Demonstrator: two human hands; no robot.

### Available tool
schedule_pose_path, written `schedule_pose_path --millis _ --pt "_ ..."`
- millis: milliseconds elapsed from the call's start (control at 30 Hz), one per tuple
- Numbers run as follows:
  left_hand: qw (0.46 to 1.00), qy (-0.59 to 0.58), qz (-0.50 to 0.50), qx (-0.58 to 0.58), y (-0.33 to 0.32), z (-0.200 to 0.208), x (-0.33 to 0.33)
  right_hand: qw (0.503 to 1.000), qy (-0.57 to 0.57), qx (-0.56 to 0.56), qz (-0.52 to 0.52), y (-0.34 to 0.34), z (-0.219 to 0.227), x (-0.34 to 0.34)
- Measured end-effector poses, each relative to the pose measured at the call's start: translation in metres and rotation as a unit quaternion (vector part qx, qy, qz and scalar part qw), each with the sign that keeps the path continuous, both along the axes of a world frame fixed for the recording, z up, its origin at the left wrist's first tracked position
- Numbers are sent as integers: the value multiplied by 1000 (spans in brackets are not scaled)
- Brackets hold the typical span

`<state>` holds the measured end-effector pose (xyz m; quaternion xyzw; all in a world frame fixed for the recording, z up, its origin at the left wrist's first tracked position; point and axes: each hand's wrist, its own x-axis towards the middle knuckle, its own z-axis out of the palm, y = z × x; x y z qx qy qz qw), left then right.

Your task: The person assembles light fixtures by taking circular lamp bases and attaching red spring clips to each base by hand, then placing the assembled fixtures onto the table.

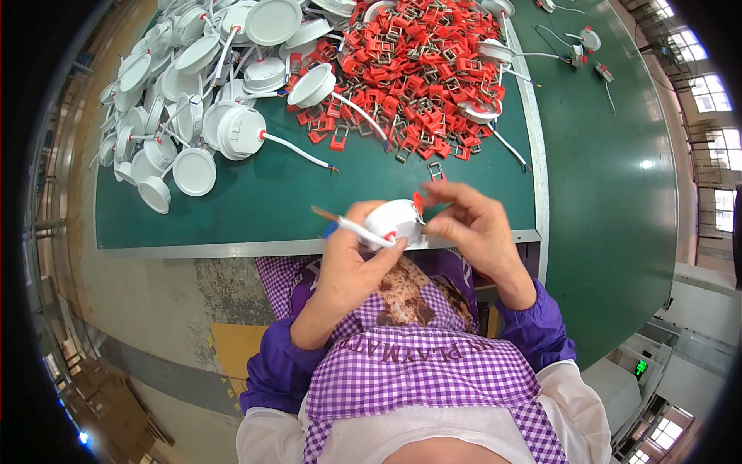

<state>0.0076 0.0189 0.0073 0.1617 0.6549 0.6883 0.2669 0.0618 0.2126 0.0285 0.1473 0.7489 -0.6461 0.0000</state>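
Observation:
Just above the near edge of the green table, my left hand is closed round a round white downlight with a white cable coming off its side. My right hand pinches a red spring clip against the right side of the downlight. Part of the clip is hidden by the fingers, so whether it is seated I cannot tell. A single loose metal-and-red clip lies on the table just beyond my right hand.
A heap of white downlights with cables covers the table's far left. Beside it spreads a big pile of red spring clips. A pale metal rail divides off a second green surface, with a few small cabled parts at its far end.

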Motion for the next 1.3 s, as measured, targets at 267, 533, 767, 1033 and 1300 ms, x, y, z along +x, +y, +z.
schedule_pose_path --millis 267,533,767,1033,1300 --pt "998 39 26 -42 -26 7 -26 895 27 443 49 15 -10 -30" --pt "943 -259 9 207 -14 7 -19 908 29 411 83 18 -14 -32" --pt "984 -137 35 110 -19 6 -25 899 4 425 104 22 -11 -33" --pt "929 -291 55 222 -14 3 -19 889 42 427 160 28 -15 -41" --pt "946 -284 38 149 -8 -1 -17 991 -85 -93 37 33 -11 -37"
